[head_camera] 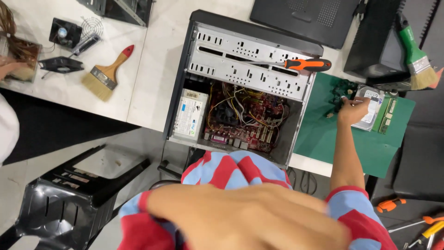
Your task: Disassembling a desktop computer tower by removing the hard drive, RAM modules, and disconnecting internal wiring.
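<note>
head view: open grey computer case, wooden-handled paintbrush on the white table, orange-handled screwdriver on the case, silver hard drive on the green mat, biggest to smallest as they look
1. open grey computer case
2. wooden-handled paintbrush
3. orange-handled screwdriver and silver hard drive: look alike, unranked.

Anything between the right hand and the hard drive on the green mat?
Nothing visible. The right hand is already at the hard drive on the green mat, its fingers at the near edge. The left hand is blurred, close to the camera.

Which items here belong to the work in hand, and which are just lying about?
In hand: right hand touching hard drive on green mat; open computer case; orange screwdriver.
Lying about: paintbrush, small fan, green-handled brush, black stool.
</note>
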